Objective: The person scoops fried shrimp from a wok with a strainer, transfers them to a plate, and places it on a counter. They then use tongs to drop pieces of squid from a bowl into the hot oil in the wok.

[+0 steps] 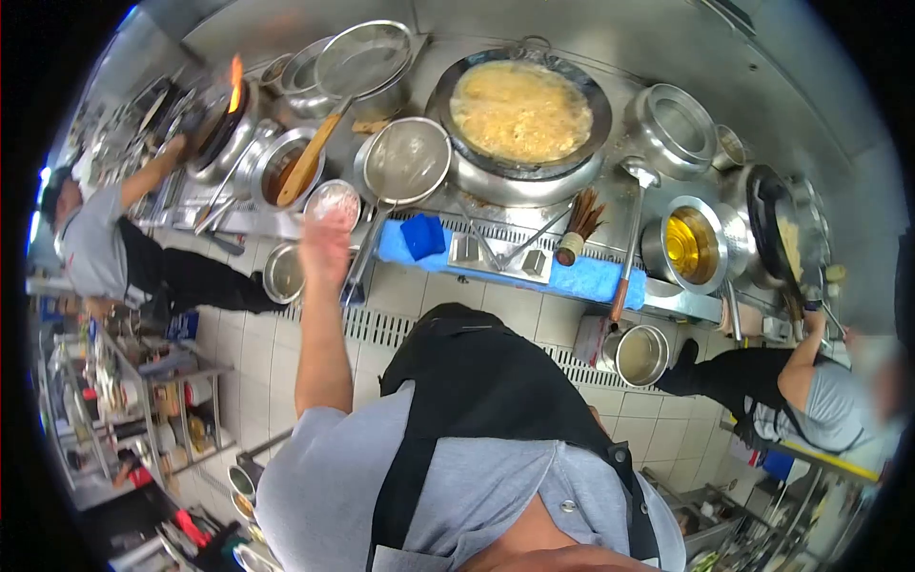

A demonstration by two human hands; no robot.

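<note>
My left hand [327, 250] reaches forward at the near edge of a small bowl [335, 202] with whitish-pink contents. Its fingers overlap the bowl's lower side and are smeared, so their grip is unclear. My right hand is out of sight behind my body. A large wok [602, 105] of bubbling yellow, foamy food [519, 110] sits on the burner ahead. Left of it, a round mesh strainer [407, 160] rests with its handle towards me. Behind the small bowl, a wooden utensil [303, 172] leans in a metal pot [270, 160].
A blue towel [600, 278] lines the counter's front, with a blue cloth [423, 235] and a stick brush [579, 229]. A long ladle [633, 219] lies near a pot of yellow oil [688, 246]. Co-workers stand left [95, 238] and right [810, 391]; flame [235, 84] rises at left.
</note>
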